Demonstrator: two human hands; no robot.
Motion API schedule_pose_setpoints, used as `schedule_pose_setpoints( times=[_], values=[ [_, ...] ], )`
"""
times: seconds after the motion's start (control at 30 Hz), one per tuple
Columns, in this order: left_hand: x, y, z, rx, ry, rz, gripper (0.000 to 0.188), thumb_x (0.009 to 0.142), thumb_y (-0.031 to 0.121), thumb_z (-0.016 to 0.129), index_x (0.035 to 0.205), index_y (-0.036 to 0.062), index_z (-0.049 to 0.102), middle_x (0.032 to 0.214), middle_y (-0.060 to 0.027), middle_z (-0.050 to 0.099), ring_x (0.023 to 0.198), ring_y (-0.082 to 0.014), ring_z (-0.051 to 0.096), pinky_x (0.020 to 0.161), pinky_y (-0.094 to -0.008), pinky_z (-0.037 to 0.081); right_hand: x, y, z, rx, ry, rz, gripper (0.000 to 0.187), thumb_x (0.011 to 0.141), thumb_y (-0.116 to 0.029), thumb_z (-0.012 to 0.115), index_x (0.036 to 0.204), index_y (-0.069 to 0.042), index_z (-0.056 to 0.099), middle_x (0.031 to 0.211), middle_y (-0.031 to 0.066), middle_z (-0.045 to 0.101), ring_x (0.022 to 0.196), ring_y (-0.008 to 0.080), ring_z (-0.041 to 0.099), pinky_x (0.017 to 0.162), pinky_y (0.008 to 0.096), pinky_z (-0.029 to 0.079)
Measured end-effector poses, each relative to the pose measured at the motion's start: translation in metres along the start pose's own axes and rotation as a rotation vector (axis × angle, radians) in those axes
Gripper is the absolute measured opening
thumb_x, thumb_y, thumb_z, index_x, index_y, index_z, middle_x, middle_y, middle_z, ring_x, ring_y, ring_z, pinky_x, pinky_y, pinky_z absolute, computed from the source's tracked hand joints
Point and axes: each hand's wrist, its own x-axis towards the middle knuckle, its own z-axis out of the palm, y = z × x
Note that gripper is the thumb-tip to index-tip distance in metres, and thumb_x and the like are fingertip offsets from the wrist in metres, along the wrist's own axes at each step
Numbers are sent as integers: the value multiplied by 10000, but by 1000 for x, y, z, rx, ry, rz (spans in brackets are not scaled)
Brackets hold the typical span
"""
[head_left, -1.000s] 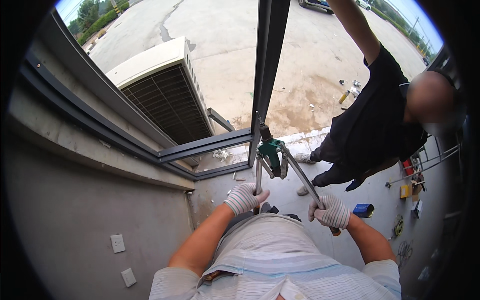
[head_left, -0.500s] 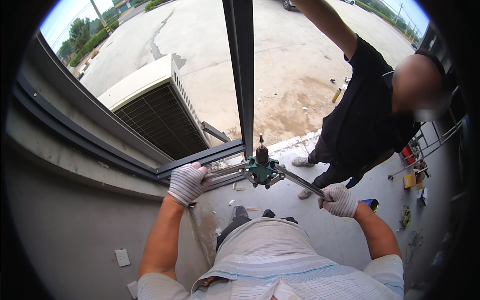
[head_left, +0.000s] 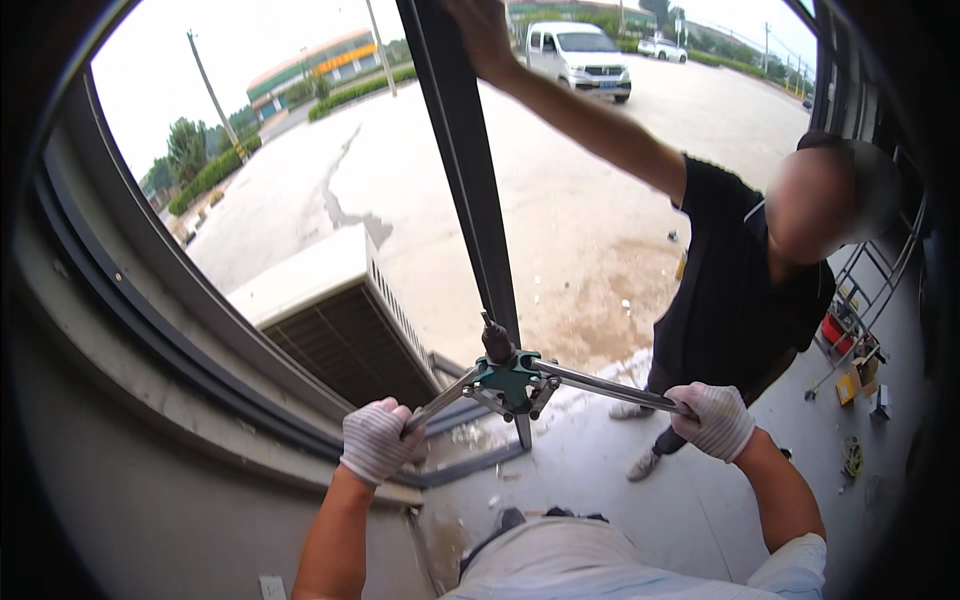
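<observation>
Both my hands wear striped knit work gloves. A two-handed riveter [head_left: 510, 385] with a green body and two long metal handles is held up before me. My left hand [head_left: 378, 440] is closed round the left handle's end; my right hand [head_left: 715, 422] grips the right one. The handles spread wide apart. The riveter's dark nose points up beside the lower part of a dark metal post [head_left: 468, 180]; I cannot tell whether they touch. At the right a co-worker in a black shirt [head_left: 735, 270] raises an arm, their hand [head_left: 480, 40] against the post higher up.
Beyond the frame at left stands a white outdoor air-conditioner unit [head_left: 335, 270]. A curved window sill [head_left: 190, 350] runs along my left. On the right are a metal rack [head_left: 875, 285], small boxes [head_left: 858, 380] and a yellow-green coil [head_left: 852, 457]. A van [head_left: 580, 60] is outside.
My view has tilted up, showing more of the yard and the van. The riveter has come lower against the post, its handles still in both hands. The co-worker's hand on the post has come into view.
</observation>
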Motion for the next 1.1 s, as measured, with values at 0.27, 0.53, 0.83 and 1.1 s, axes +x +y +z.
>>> schedule_pose_setpoints(
  times=[0.27, 0.53, 0.83, 1.1],
  values=[
    [113, 18, -106, -288, 225, -37, 377, 934, 280, 739, 650, 59, 628, 577, -100, 531, 500, -266, 524, 491, -365, 428, 66, -12, -103, -312, 645, -183, 174, 930, -166, 711, 1049, -86, 611, 675, 86, 578, 579, 280, 625, 526, 382, 510],
    [189, 4, -163, -344, 192, -237, 467, 962, 375, 723, 705, -7, 642, 565, -121, 492, 520, -204, 415, 535, -377, 399, 139, -21, -164, -156, 745, -163, 161, 1000, -187, 627, 942, -37, 636, 723, 156, 656, 619, 308, 675, 569, 385, 539],
    [209, -11, -174, -441, 187, -296, 446, 979, 340, 723, 670, 40, 609, 608, 86, 393, 608, -42, 339, 525, -284, 305, 168, -16, -186, -275, 789, -146, 185, 983, -240, 636, 956, -60, 666, 751, 153, 682, 660, 308, 695, 612, 380, 552],
    [209, -3, -187, -411, 137, -336, 441, 973, 350, 724, 686, 30, 630, 601, 74, 409, 606, -46, 350, 533, -290, 319, 165, -25, -191, -278, 706, -79, 189, 992, -239, 632, 970, -54, 664, 754, 159, 683, 676, 309, 700, 637, 387, 550]
  ],
)
